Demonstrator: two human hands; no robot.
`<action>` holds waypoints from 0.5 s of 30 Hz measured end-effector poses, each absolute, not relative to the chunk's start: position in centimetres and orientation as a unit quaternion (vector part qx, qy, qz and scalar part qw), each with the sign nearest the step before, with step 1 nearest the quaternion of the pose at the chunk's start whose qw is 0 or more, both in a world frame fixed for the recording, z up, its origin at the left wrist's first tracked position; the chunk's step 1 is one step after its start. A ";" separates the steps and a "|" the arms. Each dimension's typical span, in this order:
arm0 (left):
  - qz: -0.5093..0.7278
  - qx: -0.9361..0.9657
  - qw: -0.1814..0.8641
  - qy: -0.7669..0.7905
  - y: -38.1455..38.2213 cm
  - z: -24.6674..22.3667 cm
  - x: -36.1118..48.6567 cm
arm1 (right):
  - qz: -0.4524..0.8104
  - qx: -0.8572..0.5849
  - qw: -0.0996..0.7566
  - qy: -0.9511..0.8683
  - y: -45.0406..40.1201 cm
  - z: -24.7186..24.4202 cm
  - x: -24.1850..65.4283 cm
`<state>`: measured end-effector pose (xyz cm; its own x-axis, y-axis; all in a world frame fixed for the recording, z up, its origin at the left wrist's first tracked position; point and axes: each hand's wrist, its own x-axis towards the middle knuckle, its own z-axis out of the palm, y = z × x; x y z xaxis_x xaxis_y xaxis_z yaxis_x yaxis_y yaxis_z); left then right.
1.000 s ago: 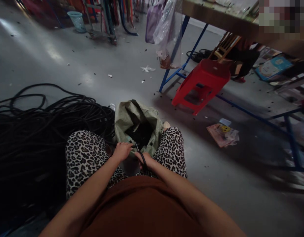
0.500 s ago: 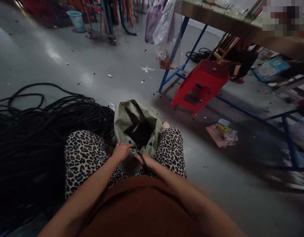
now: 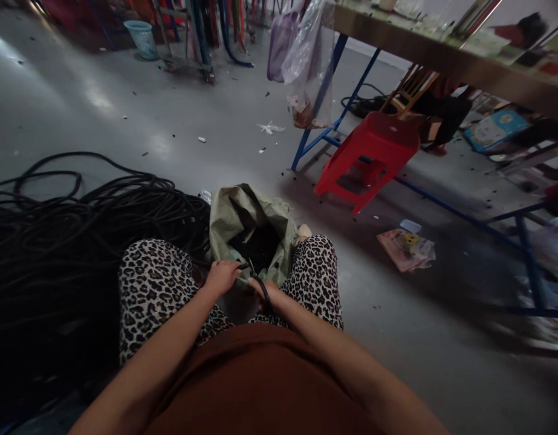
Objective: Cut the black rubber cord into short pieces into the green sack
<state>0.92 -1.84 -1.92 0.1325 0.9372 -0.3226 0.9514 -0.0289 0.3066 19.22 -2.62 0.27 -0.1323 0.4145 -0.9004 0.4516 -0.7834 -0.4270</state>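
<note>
My left hand (image 3: 222, 277) is closed around a black cord, whose short end (image 3: 243, 266) sticks out to the right past my fingers. My right hand (image 3: 268, 294) grips a pair of scissors with black handles (image 3: 263, 290). The scissor blades (image 3: 252, 266) point up and away, just beside the cord's end. Both hands are over the near rim of an open green woven sack (image 3: 225, 219) that stands between my knees. Dark pieces (image 3: 259, 241) lie inside the sack, too dim to make out singly. A big heap of black cord (image 3: 92, 211) spreads over the floor at my left.
Ahead on the right is a red plastic stool (image 3: 373, 151) under a worktable (image 3: 396, 42) with blue legs. A clear plastic bag (image 3: 310, 66) hangs at the table's corner. Another person (image 3: 446, 115) sits behind the table. A light-blue basket (image 3: 141, 41) stands far left.
The scissors and my right hand have shifted slightly, with the blades now more upright by the cord. A little more of the cord's end shows beyond my left fingers.
</note>
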 end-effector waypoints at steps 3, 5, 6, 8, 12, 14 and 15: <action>-0.009 0.712 0.231 0.663 -1.7 -1.8 0.8 | -0.691 0.649 0.016 0.318 -2.8 0.5 19.1; -0.009 0.713 0.232 0.662 -1.7 -1.6 0.9 | -0.690 0.644 0.017 0.331 -3.0 0.3 19.0; -0.010 0.716 0.233 0.659 -1.7 -1.4 1.0 | -0.686 0.642 0.016 0.341 -3.1 0.2 19.1; -0.010 0.725 0.237 0.647 -1.8 -1.2 1.1 | -0.681 0.633 0.013 0.369 -3.2 -0.1 19.1; -0.002 0.736 0.243 0.631 -2.0 -0.9 1.3 | -0.674 0.612 0.017 0.414 -3.2 -0.6 19.3; 0.004 0.736 0.239 0.633 -1.9 -0.9 1.2 | -0.676 0.609 0.013 0.414 -3.2 -0.6 19.3; 0.010 0.735 0.234 0.636 -1.8 -0.9 1.1 | -0.683 0.610 0.007 0.402 -3.2 -0.6 19.3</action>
